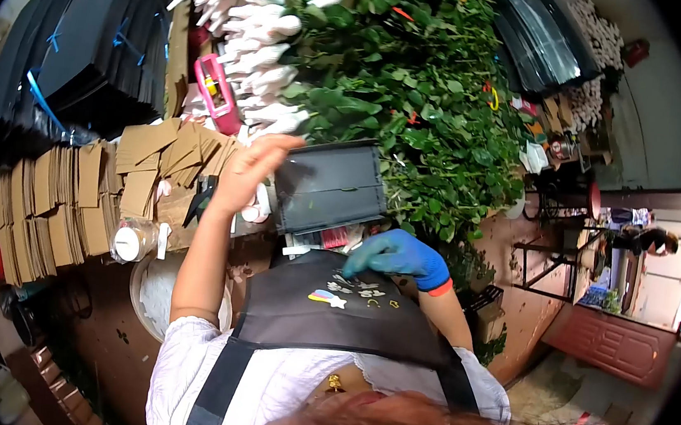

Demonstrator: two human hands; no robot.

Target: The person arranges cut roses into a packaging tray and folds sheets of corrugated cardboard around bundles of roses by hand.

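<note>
My left hand is bare and reaches past the left edge of a dark grey box-like tray, fingers stretched out to the right. Nothing shows in it. My right hand wears a blue rubber-coated work glove with an orange-red cuff. It hovers over my dark apron, fingers loosely bent and apart from the thumb, with no held thing visible. Just beyond the tray lies a large heap of green leafy stems. Flower heads in white netted sleeves line its left side.
Cardboard pieces stand in rows on the left, below stacked black sheets. A pink holder and a roll of clear tape lie nearby. A white bucket stands on the floor. Another person is far right.
</note>
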